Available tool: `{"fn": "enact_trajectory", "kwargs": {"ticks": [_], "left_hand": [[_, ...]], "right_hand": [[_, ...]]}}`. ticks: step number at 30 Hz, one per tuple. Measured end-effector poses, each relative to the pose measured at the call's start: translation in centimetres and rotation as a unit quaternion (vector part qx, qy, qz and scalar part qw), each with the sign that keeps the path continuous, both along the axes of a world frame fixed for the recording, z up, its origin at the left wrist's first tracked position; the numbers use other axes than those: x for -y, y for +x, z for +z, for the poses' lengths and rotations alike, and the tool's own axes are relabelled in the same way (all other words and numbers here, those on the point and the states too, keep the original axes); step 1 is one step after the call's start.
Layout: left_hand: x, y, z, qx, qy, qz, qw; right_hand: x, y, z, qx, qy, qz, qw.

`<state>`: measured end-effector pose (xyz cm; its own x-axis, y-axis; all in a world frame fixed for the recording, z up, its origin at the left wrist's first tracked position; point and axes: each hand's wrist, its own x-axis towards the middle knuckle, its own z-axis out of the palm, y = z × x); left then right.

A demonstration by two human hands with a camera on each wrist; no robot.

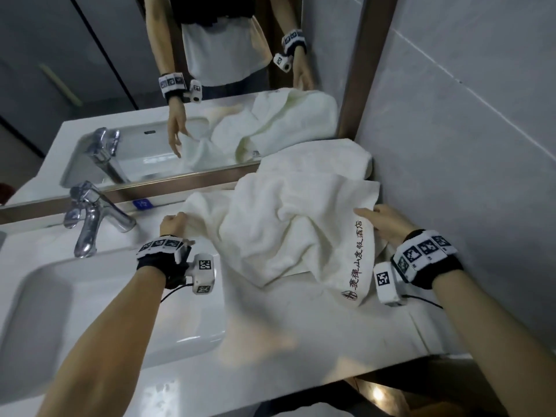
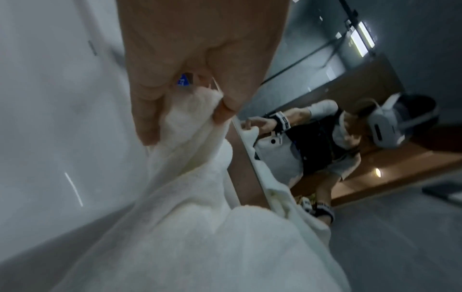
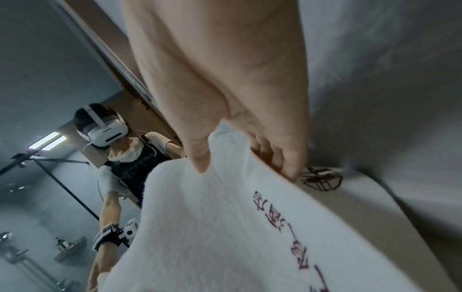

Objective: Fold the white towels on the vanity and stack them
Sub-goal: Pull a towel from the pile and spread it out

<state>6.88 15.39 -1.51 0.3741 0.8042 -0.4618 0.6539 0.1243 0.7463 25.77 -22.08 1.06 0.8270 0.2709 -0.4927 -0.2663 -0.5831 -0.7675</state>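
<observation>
Towels lie in a loose white heap on the right part of the vanity (image 1: 270, 335), between the sink (image 1: 45, 299) and the tiled side wall (image 1: 469, 121). The top towel (image 1: 279, 224) is crumpled and half spread, and it has a line of dark red characters along the edge near the person. Under and behind it a second towel (image 1: 325, 158) reaches to the mirror (image 1: 150, 70).

The person's left hand (image 1: 174, 224) grips the left corner of the top towel; in the left wrist view the thumb and curled fingers (image 2: 222, 110) pinch a bunch of the cloth. The right hand (image 1: 382, 222) holds the right edge, close to the printed characters. In the right wrist view the thumb (image 3: 197, 154) lies on top of the cloth and the other fingers go under it, so the grip is narrow and closed on the towel edge.

The two hands are well apart, with the towel between them, still touching the counter. A chrome faucet (image 1: 90, 218) stands behind the sink, to the left of the left hand. The mirror shows the person's arms and the same towels.
</observation>
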Motion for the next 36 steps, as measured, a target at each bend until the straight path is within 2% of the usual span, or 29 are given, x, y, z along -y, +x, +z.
{"fn": "enact_trajectory", "kwargs": {"ticks": [3, 6, 7, 10, 12, 16, 18, 20, 22, 28, 33, 36], "left_hand": [[0.1, -0.2, 0.7, 0.066, -0.054, 0.034, 0.996], [-0.2, 0.0, 1.2, 0.133, -0.087, 0.083, 0.984], [-0.2, 0.1, 1.6, 0.137, -0.073, 0.094, 0.983], [-0.9, 0.1, 1.8, 0.063, 0.022, 0.094, 0.993], [-0.8, 0.0, 2.4, 0.043, -0.003, 0.097, 0.994], [0.7, 0.2, 4.2, 0.008, -0.101, 0.009, 0.995], [1.7, 0.3, 4.5, 0.06, -0.152, -0.005, 0.987], [3.2, 0.4, 5.0, 0.101, -0.151, -0.019, 0.983], [4.9, 0.5, 5.6, 0.106, -0.132, -0.058, 0.984], [9.4, -0.5, 5.8, 0.161, -0.177, -0.205, 0.949], [10.2, -1.3, 4.2, 0.156, -0.258, -0.198, 0.933], [10.6, -1.6, 3.2, 0.176, -0.292, -0.16, 0.926]], "right_hand": [[-0.6, -0.3, 0.2, -0.001, 0.1, -0.091, 0.991], [-0.9, -0.3, 0.3, 0.033, 0.121, -0.102, 0.987], [-1.0, -0.4, 0.4, 0.042, 0.119, -0.095, 0.987], [-1.3, -0.6, 0.6, 0.069, 0.115, -0.083, 0.987], [-1.6, -0.9, 1.0, 0.089, 0.122, -0.08, 0.985], [-2.4, -1.5, 2.0, 0.116, 0.142, -0.057, 0.981], [-3.0, -2.0, 2.5, 0.131, 0.141, -0.035, 0.981], [-4.0, -2.5, 2.9, 0.152, 0.141, -0.013, 0.978], [-5.1, -3.2, 3.4, 0.159, 0.155, 0.013, 0.975], [-8.4, -5.8, 4.3, 0.166, 0.15, 0.085, 0.971], [-10.5, -7.8, 4.1, 0.175, 0.112, 0.134, 0.969], [-11.2, -8.5, 3.6, 0.162, 0.094, 0.156, 0.97]]}}
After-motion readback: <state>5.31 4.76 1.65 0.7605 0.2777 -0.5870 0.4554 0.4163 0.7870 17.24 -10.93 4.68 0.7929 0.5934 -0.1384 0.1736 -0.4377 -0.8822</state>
